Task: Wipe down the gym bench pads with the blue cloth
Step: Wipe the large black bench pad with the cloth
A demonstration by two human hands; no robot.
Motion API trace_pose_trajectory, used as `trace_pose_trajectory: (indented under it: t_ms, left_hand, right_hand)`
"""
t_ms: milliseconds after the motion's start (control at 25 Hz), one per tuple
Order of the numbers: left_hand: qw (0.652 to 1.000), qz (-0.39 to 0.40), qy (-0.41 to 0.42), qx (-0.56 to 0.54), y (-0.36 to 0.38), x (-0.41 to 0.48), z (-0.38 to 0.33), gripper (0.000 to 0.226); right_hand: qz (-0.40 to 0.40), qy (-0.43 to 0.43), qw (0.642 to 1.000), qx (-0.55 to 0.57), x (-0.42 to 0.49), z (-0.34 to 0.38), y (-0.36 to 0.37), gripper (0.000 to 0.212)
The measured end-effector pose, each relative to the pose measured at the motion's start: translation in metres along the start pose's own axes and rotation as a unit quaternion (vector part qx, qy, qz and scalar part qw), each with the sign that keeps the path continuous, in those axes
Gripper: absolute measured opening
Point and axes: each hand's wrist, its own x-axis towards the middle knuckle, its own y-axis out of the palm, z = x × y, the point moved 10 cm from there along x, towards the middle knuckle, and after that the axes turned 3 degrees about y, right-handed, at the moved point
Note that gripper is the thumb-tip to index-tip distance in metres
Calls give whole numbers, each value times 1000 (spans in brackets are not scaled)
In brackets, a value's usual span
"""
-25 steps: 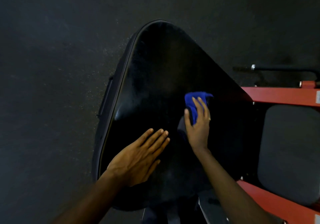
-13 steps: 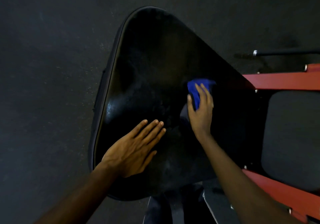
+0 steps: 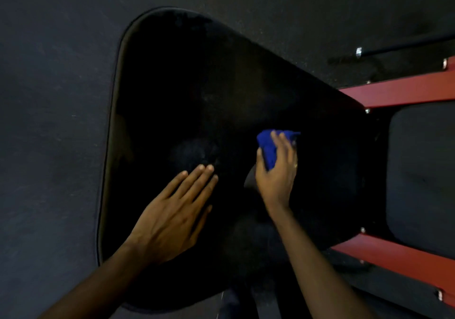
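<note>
The head camera looks steeply down, close above the bench pad [image 3: 197, 92].

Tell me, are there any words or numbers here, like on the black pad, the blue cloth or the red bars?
No words, numbers or signs can be read.
On the black bench pad: no label shows.
On the blue cloth in the right hand: no tag shows.
On the red frame: small pale spots, too blurred to tell whether they carry text.
</note>
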Motion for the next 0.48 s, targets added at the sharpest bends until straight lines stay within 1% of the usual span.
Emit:
trace_pose_trajectory:
  t_ms: [80,120,160,200,240,280,320,360,400,480]
  left_hand:
    - [1000,-2,0,22,1,17,4,62]
    - [999,4,2,34,3,21,3,64]
    - [999,10,-2,40,5,22,3,65]
    - [999,16,-9,39,6,22,3,66]
    - [999,21,-13,38,7,21,2,67]
    - [999,25,-15,40,8,21,1,67]
    - [999,27,-17,43,8,22,2,68]
    - [998,32,-19,43,8,22,2,67]
    - [998,38,-21,41,8,23,3,67]
    - [998,49,-22,41,8,23,3,67]
  right_hand:
    - [-56,154,986,-4,43,-28,-2,54]
    - [-70,194,978,-6,47,-28,0,54]
    - [-70,172,983,1,46,-12,4,52]
    - [-54,102,993,11,40,15,6,48]
    - [-23,6,1000,16,26,45,9,47]
    - [19,-86,996,17,10,68,13,48]
    - [60,-150,987,13,4,77,16,49]
    - [84,-186,979,5,11,74,17,51]
    - [93,-183,979,-4,28,63,18,54]
    - [100,-121,987,-29,58,37,22,58]
